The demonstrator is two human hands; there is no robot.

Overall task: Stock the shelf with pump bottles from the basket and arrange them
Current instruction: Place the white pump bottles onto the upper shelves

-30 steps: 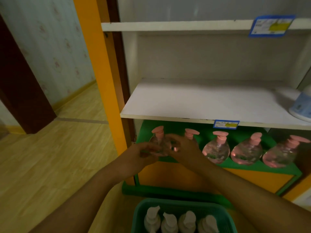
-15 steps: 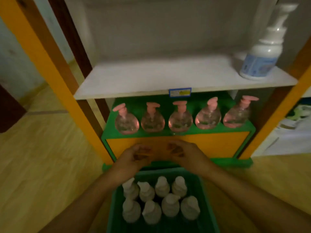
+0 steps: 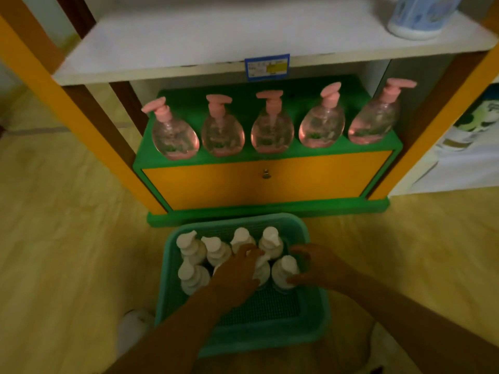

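Observation:
A teal basket (image 3: 316, 327) sits on the floor in front of the shelf unit and holds several white pump bottles (image 3: 193, 248). My left hand (image 3: 237, 273) is down in the basket, fingers wrapped over a white bottle (image 3: 262, 268) in the near row. My right hand (image 3: 316, 265) curls around the neighbouring white bottle (image 3: 285, 269) at the basket's right side. Several pink pump bottles (image 3: 272, 128) stand in a row on the green lower shelf (image 3: 270, 155). The white shelf (image 3: 216, 39) above bears one white-and-blue bottle (image 3: 421, 14) at its far right.
Orange uprights (image 3: 67, 103) frame the shelf unit on both sides. A blue price tag (image 3: 267, 66) hangs on the white shelf's front edge. An orange drawer front (image 3: 270, 182) sits under the pink bottles. Wooden floor surrounds the basket.
My view tilted down toward the basket. Both hands dropped from the pink bottles on the green shelf into the basket and closed around two white bottles.

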